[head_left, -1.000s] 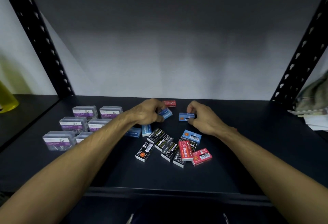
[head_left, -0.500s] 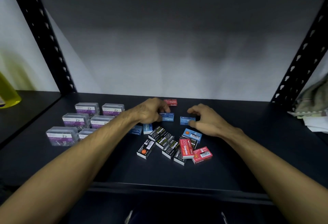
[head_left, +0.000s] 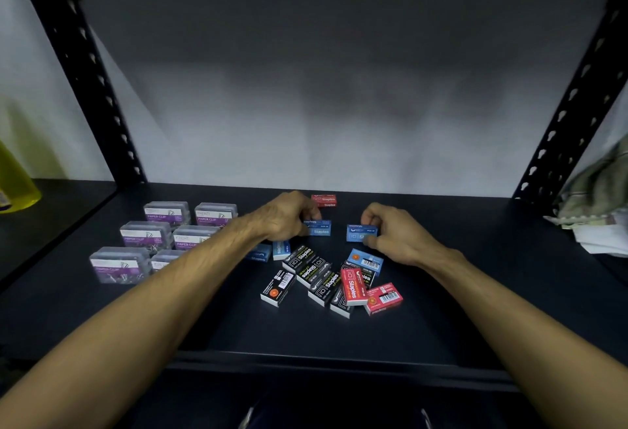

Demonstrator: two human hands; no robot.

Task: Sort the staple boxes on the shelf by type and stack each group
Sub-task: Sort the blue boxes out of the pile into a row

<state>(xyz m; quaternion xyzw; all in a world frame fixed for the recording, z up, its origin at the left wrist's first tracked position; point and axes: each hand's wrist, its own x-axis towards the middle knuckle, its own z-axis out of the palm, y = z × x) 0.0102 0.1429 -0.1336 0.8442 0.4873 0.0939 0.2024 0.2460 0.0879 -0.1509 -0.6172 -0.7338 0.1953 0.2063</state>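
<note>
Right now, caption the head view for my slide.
Left hand and right hand each hold a blue staple box above the mixed pile.

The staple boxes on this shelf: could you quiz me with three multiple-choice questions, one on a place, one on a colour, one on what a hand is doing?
1. Where do the paper clip boxes stand?
A. left of the staple boxes
B. right of them
C. on top of them

2. What colour is the box in the right hand?
A. red
B. blue
C. black

3. What is the left hand doing?
A. lying flat on the shelf
B. holding a blue box
C. lifting a clip box

Answers: 1 A, they sit in a group at the shelf's left. 2 B, its face is blue. 3 B, its fingers curl round the box.
</note>
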